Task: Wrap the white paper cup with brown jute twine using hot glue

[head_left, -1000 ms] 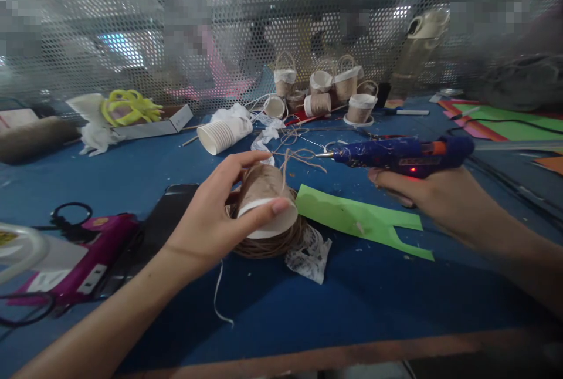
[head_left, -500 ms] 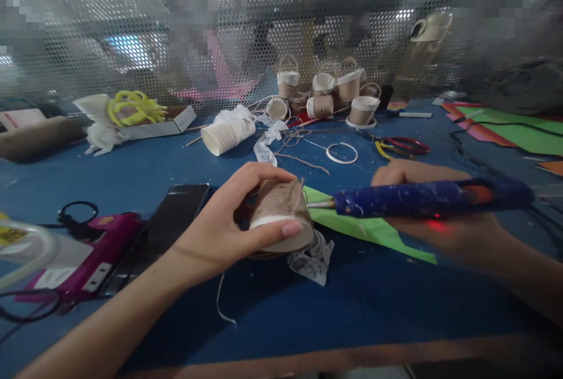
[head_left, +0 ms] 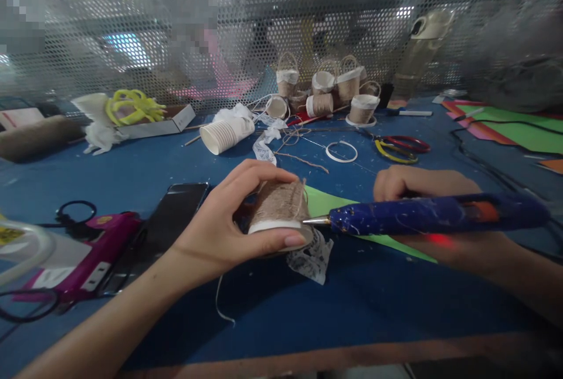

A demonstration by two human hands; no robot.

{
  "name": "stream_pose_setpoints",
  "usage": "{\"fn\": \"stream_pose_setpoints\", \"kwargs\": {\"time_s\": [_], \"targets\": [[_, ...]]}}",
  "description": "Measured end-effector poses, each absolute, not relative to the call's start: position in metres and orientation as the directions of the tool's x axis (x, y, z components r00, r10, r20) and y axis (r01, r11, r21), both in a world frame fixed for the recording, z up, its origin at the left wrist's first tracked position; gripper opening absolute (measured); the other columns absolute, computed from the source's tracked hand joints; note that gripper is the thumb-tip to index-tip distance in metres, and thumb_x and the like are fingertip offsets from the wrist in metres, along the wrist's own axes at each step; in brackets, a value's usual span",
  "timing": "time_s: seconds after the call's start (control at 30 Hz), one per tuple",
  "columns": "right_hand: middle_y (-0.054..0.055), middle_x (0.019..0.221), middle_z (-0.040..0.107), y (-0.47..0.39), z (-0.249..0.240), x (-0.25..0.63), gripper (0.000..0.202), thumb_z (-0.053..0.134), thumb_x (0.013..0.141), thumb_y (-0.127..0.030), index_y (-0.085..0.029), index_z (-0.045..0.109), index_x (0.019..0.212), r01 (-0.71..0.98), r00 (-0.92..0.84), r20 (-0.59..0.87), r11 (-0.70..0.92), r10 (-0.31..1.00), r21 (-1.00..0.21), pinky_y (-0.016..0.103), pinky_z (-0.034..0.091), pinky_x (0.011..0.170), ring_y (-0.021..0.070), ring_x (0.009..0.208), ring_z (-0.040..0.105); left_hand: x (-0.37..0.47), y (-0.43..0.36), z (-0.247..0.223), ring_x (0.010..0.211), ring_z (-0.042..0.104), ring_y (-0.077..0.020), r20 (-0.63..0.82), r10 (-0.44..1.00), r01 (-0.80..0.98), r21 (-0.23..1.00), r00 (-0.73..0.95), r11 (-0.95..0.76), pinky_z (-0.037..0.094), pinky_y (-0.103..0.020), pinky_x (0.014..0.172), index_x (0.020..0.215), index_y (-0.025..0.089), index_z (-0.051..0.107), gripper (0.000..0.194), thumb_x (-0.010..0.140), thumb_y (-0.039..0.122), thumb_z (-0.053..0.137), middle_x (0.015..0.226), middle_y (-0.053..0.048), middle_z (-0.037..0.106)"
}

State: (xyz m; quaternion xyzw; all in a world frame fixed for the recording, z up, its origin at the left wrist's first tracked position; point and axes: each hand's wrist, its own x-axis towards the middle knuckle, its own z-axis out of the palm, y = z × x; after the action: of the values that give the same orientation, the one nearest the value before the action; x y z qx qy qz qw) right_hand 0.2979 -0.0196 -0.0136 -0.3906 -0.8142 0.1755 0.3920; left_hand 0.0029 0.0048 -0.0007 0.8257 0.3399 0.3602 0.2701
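Note:
My left hand (head_left: 237, 215) grips a small paper cup (head_left: 280, 206) wrapped in brown twine, tilted on its side with its white rim toward me. In my right hand (head_left: 431, 191) is a blue hot glue gun (head_left: 396, 215), a red light glowing on its underside. Its metal nozzle meets the cup's right side, near the white edge. A strip of white lace (head_left: 311, 257) hangs under the cup, and a thin loose string (head_left: 219, 303) lies in front. Behind the nozzle, a green paper sheet (head_left: 325, 198) rests on the blue table.
Several twine-wrapped little baskets (head_left: 349, 85) stand at the back. Stacked paper cups (head_left: 220, 135), a white ring (head_left: 342, 151) and scissors (head_left: 400, 147) lie before them. At left are a black phone (head_left: 185, 209) and a magenta power strip (head_left: 99, 250); coloured sheets (head_left: 519, 127) lie right.
The glue gun has shifted down, its nozzle moving from the twine toward the cup's white edge. My left hand and the cup stay nearly in place.

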Motion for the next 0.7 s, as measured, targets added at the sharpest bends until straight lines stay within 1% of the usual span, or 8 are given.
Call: {"fn": "stream_pose_setpoints", "kwargs": {"time_s": [0.13,0.3,0.57,0.7], "targets": [[-0.007,0.062,0.058,-0.0202,-0.0136,0.2979,0.024,0.070,0.080,-0.027,-0.025,0.050,0.069,0.520,-0.402,0.514,0.651,0.758,-0.553,0.026,0.036,0.045,0.0112,0.049,0.053,0.0037,0.0051,-0.0011,0.115,0.064,-0.0295,0.409,0.738,0.389,0.657,0.537,-0.646,0.061,-0.033,0.081,0.119,0.024,0.068,0.054,0.078,0.056,0.085,0.121,-0.010,0.066],[-0.008,0.061,0.057,-0.0205,-0.0150,0.2972,0.025,0.070,0.082,-0.030,-0.025,0.049,0.070,0.528,-0.408,0.520,0.659,0.750,-0.536,0.025,0.035,0.045,0.0097,0.048,0.050,0.0042,0.0047,-0.0049,0.114,0.065,-0.0269,0.428,0.722,0.391,0.633,0.543,-0.669,0.060,-0.031,0.084,0.122,0.024,0.068,0.057,0.080,0.060,0.081,0.122,-0.008,0.065],[-0.009,0.061,0.055,-0.0220,-0.0153,0.2998,0.023,0.068,0.081,-0.028,-0.025,0.047,0.070,0.539,-0.413,0.530,0.668,0.740,-0.513,0.025,0.033,0.045,0.0084,0.049,0.049,0.0028,0.0024,-0.0060,0.115,0.063,-0.0226,0.483,0.706,0.402,0.591,0.518,-0.699,0.057,-0.025,0.081,0.122,0.024,0.068,0.054,0.082,0.058,0.081,0.121,-0.006,0.064],[-0.008,0.061,0.055,-0.0237,-0.0134,0.3025,0.021,0.065,0.080,-0.027,-0.025,0.047,0.070,0.559,-0.416,0.525,0.664,0.742,-0.497,0.026,0.033,0.045,0.0087,0.048,0.049,0.0020,0.0030,-0.0047,0.113,0.063,-0.0212,0.514,0.690,0.407,0.562,0.511,-0.720,0.058,-0.024,0.082,0.122,0.022,0.068,0.055,0.082,0.058,0.080,0.120,-0.007,0.063]]}}
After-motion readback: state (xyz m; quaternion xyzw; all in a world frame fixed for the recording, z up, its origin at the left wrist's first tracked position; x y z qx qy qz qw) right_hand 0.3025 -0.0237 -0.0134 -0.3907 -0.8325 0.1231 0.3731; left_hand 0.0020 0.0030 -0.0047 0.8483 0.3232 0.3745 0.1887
